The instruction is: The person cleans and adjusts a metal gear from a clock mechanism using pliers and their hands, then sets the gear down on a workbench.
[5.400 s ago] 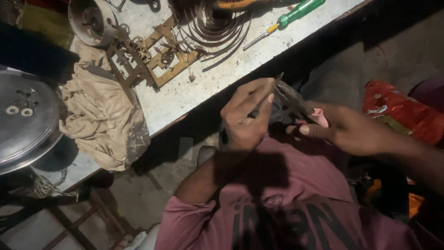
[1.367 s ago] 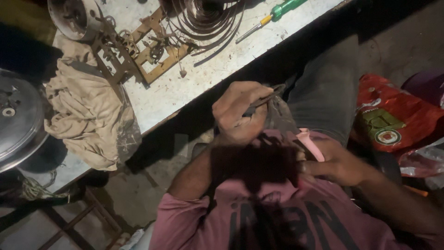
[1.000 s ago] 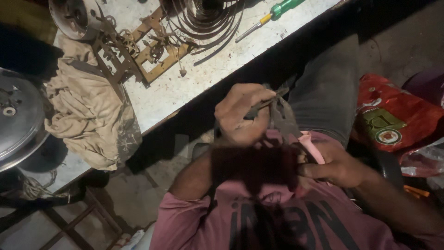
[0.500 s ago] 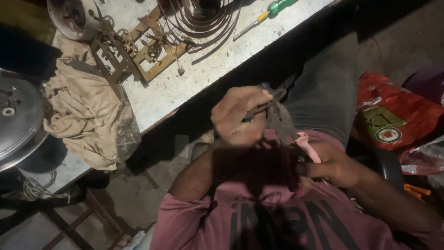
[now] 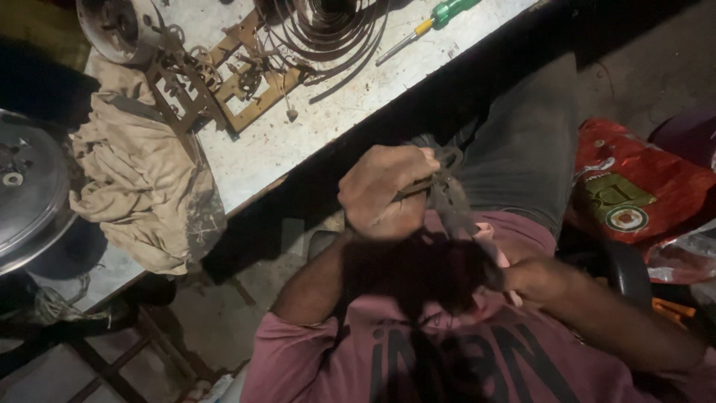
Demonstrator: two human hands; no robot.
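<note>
Left hand [image 5: 384,192]: grip closed around a thin dark tool [image 5: 415,190], held in front of the chest, just off the edge of the counter [image 5: 328,127]. Right hand [image 5: 533,277]: grip closed on pink-handled pliers [image 5: 456,213], whose dark jaws meet the tool's tip. On the counter are noted: brass clock frame [image 5: 231,78], coiled spring [image 5: 328,30], green-handled screwdriver [image 5: 429,22], beige rag [image 5: 142,186]. Red bag [image 5: 634,186] lies on the floor.
</note>
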